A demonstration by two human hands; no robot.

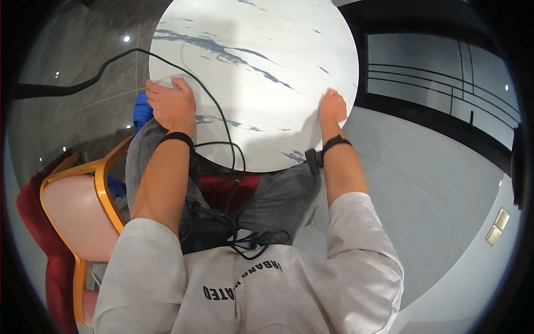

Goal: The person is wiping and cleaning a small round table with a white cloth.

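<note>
A round white tabletop (258, 83) with grey-blue marble veining is in front of me. My left hand (172, 102) is at its left edge, thumb apart from the bent fingers, with no object visible in it. Over the right side of the tabletop, my right hand (333, 106) is curled into a fist; nothing shows in it. Dark bands circle both wrists, and the right one (317, 160) carries a small black block. A black cable (204, 85) arches across the tabletop and drops at the near edge toward my lap.
At left stands a wooden-framed chair (79, 213) with a pink panel, beside dark red upholstery (35, 208). Something blue (142, 110) shows by my left knee. A dark-framed panel with black lines (434, 75) is at right, near a wall switch (497, 226).
</note>
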